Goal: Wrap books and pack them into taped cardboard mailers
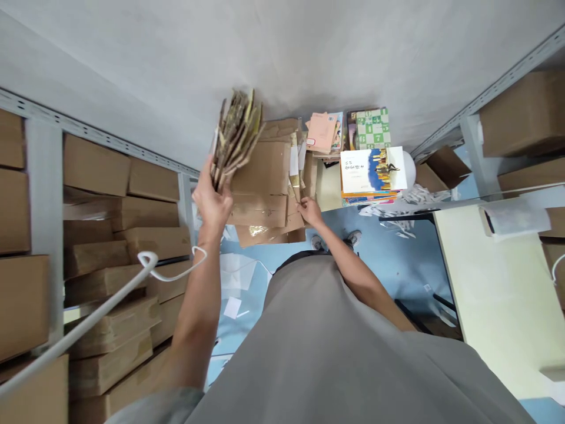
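My left hand [212,197] is raised at the left and wrapped round a thick bundle of cardboard strips [237,132], their ragged ends fanning upward. Beside and below it lies a stack of flattened cardboard [260,171] with brown tape on its edges. My right hand [311,212] is at the stack's right edge, fingers pinched on the lower end of a narrow cardboard strip [295,168] with tape along it. The fingertips partly hide that end. Whether the strip is loose from the stack I cannot tell.
Right of the cardboard, a white-covered book [357,171] tops a pile, with a green-checked book [373,128] and pink booklets [321,131] behind. Cardboard boxes [97,165] fill the left shelves. A white cable [88,321] crosses at left. A pale table [503,282] stands right.
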### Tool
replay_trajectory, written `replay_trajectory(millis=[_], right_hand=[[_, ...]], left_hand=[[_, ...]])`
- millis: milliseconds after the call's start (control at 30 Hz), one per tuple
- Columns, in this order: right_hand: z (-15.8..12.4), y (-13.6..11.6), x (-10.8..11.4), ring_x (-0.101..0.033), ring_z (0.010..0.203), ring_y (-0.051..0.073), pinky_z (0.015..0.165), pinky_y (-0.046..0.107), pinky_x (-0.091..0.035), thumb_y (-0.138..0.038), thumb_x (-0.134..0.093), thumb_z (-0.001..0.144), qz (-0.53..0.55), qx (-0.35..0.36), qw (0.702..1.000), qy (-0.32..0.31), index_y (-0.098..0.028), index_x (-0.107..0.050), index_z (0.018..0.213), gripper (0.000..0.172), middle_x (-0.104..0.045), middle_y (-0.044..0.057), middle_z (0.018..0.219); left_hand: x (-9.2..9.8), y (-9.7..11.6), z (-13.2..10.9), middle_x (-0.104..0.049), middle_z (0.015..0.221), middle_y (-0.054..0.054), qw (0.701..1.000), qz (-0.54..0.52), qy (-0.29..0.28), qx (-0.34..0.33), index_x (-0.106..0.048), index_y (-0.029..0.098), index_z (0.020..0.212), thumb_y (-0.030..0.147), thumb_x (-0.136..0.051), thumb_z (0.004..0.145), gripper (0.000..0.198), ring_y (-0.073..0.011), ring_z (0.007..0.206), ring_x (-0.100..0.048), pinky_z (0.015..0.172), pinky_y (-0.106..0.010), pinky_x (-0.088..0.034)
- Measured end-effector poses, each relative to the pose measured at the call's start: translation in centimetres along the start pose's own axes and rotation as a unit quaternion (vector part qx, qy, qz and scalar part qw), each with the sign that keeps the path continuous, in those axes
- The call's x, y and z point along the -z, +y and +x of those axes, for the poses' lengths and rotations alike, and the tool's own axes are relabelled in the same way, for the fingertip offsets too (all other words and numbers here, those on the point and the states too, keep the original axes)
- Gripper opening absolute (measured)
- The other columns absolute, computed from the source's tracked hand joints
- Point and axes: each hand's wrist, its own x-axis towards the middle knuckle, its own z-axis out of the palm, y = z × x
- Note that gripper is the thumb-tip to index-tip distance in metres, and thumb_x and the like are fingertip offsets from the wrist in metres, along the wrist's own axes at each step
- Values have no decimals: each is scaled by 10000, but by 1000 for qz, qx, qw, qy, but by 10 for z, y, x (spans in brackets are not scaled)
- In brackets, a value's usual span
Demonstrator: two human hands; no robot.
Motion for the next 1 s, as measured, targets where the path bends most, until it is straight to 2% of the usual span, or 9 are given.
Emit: replay_trajectory(millis=[67, 167, 233, 367, 500, 633, 767, 900, 1000], right_hand=[[0, 1, 3, -822, 1168, 275, 1124, 382, -600, -304, -732, 1034, 14, -4, 1000, -7, -192, -793, 1170, 187, -876, 121, 1188], [0, 2, 5, -834, 1168, 281, 1111, 379, -613, -256, -712, 1016, 27, -2, 1000, -7, -176, -813, 1121, 166, -885, 141, 1201], [0, 4, 8, -839, 1149, 273, 1070, 358, -630, -201, -711, 979, 37, 3, 999, -14, -173, -822, 1127, 187, -895, 131, 1197], [0, 9, 21, -818, 1213, 268, 1107, 364, -613, -154, -622, 999, 38, 2, 999, 7, -163, -823, 1191, 278, -884, 147, 1307], [0, 9, 36, -792, 1269, 276, 1171, 386, -580, -311, -524, 1123, 31, 11, 998, 48, -159, -817, 1178, 334, -863, 172, 1356], [-6, -5, 43, -811, 1235, 268, 1136, 356, -600, -377, -657, 1095, 61, 54, 994, 79, -142, -809, 1198, 298, -876, 174, 1297], [-18, -26, 46, -811, 1230, 251, 1149, 354, -600, -366, -610, 1132, 36, 111, 987, 111, -151, -808, 1227, 307, -870, 166, 1311], [-25, -49, 47, -814, 1187, 233, 1116, 335, -606, -366, -587, 1163, -52, 153, 984, 81, -166, -813, 1293, 329, -870, 134, 1319], [-26, -65, 40, -820, 1198, 278, 1105, 368, -611, -434, -718, 1123, -167, 119, 978, 22, -176, -845, 1224, 304, -880, 137, 1269]], left_hand=[[-13, 9, -18, -558, 1811, -156, 999, 34, -4, 15, -442, 204, 1807, 293, -633, 1074, 763, -362, 1668, -570, 1431, -597, -451], [-42, 20, -53, -562, 1806, -168, 993, 39, -112, -18, -556, 115, 1713, 145, -599, 991, 723, -351, 1754, -451, 1508, -600, -309], [-65, 23, -77, -584, 1789, -178, 981, 43, -181, -48, -628, 141, 1658, 106, -601, 957, 702, -360, 1779, -407, 1520, -637, -245], [-101, 26, -112, -532, 1825, -200, 968, 54, -236, -62, -606, 155, 1698, 111, -545, 1030, 671, -373, 1802, -355, 1493, -673, -258], [-112, 23, -117, -508, 1825, -258, 961, 53, -265, -58, -547, 95, 1739, 215, -607, 1086, 667, -401, 1782, -391, 1478, -650, -299], [-117, 16, -109, -436, 1872, -240, 967, 47, -245, -60, -563, 124, 1730, 241, -660, 1068, 680, -414, 1793, -365, 1475, -697, -273], [-117, 16, -107, -563, 1792, -218, 977, 7, -200, -72, -659, 150, 1648, 278, -551, 1141, 534, -377, 1755, -451, 1464, -693, -321], [-96, 20, -100, -627, 1748, -191, 994, -46, -76, -55, -617, 171, 1696, 378, -415, 1226, 551, -300, 1704, -540, 1472, -565, -375], [-73, 23, -85, -638, 1744, -168, 995, -88, 42, -24, -569, 195, 1737, 463, -330, 1257, 600, -253, 1690, -559, 1465, -460, -401]])
